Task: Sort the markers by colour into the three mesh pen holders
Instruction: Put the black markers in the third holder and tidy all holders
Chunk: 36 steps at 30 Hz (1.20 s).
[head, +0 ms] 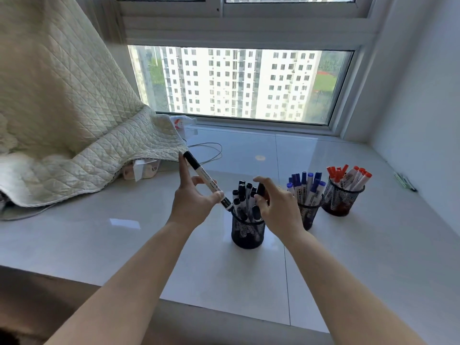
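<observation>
The left hand (191, 202) pinches a black-capped marker (206, 180) between thumb and fingers, tilted, its lower end at the rim of the nearest mesh holder (247, 232), which is crowded with black markers. The right hand (278, 207) curls its grip around the black markers already standing there. To seat this one well, I'd part those markers to open a gap, bring the marker more upright, then slide it in. Blue markers (306, 185) and red markers (348, 175) fill the other two holders on the desk (224, 277).

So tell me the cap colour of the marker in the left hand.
Black, on the marker held by the left hand; head view.
</observation>
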Motion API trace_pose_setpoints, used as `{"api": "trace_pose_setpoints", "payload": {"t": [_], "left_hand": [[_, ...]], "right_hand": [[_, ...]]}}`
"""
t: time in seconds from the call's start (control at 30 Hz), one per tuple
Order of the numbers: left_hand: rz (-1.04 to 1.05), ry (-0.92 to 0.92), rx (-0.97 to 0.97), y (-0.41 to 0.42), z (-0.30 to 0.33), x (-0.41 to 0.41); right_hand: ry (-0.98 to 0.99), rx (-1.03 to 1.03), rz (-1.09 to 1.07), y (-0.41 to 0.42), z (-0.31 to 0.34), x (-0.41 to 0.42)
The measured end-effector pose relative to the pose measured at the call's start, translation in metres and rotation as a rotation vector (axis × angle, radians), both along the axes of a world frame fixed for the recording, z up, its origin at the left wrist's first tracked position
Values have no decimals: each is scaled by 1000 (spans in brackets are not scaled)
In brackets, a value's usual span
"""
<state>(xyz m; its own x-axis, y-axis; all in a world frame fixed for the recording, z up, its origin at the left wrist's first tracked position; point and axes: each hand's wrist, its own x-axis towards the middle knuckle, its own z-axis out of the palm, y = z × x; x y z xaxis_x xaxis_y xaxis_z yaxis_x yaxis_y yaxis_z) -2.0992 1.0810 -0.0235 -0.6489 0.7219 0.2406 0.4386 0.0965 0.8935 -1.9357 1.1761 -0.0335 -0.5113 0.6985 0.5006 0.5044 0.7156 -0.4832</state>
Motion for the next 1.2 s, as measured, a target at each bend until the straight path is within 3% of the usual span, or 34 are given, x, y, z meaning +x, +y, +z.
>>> {"api": "trace_pose_setpoints", "payload": {"t": [0.17,0.33,0.63,0.8,0.97,1.2], "left_hand": [[-32,-104,64,-4,3,1],[36,-12,141,-2,-4,14],[135,-51,301,12,-17,24],[87,-46,218,17,-28,35],[89,178,71,17,-26,36],[-26,421,-163,20,-18,32]], "right_hand": [[51,-20,1,3,-2,3],[56,-55,-3,3,-6,4],[63,-89,-16,4,-6,5],[21,-67,-6,5,3,1],[-148,-78,-3,4,7,-8],[-222,-101,-87,7,14,-20]]}}
